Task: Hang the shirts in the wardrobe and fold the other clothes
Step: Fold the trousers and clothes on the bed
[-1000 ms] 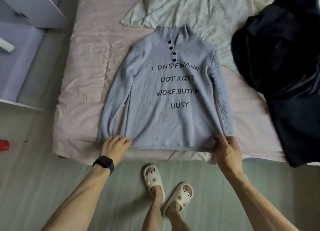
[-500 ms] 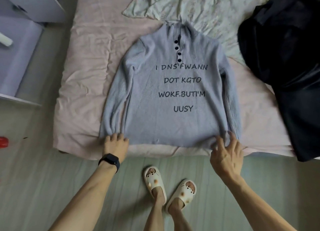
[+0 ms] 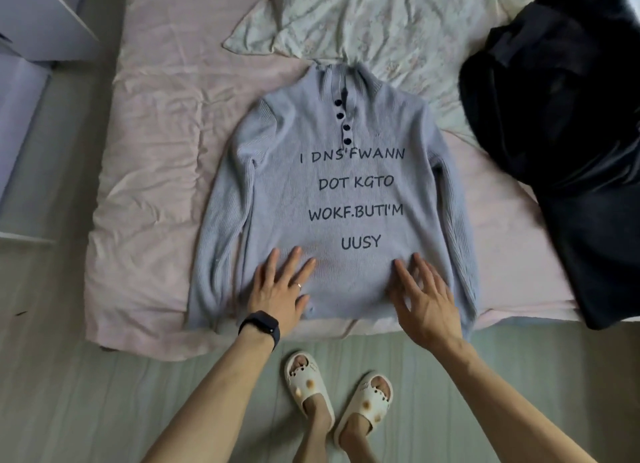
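Left hand (image 3: 280,286): fingers spread and straight, palm flat on the lower front of the sweater (image 3: 346,199), gripping nothing. Black smartwatch (image 3: 261,325) on that wrist.
Right hand (image 3: 424,296): fingers also spread, slightly blurred. The fingertips look to be on the knit, but I cannot tell whether the palm touches it. It grips nothing.

Task item: the pale blue knit sweater lies face up on the pink bed sheet (image 3: 156,150). Its collar points to 12 o'clock and its hem to 6, at the bed's near edge. Both sleeves run straight down beside the body, and the printed lettering is fully visible.

Progress (judgement): the sweater is laid out flat with no fold in it yet. This looks like the smoothing step before the first fold.

- The heap of dark clothes (image 3: 561,133) at 2–3 o'clock is crumpled and unsorted.
- A floral bedcover (image 3: 381,22) lies at 12 o'clock.
- No hanger or hung shirt is in view.
- The white cabinet (image 3: 34,19) at 10 o'clock may be the wardrobe; I cannot tell.

Most of the task appears to remain.
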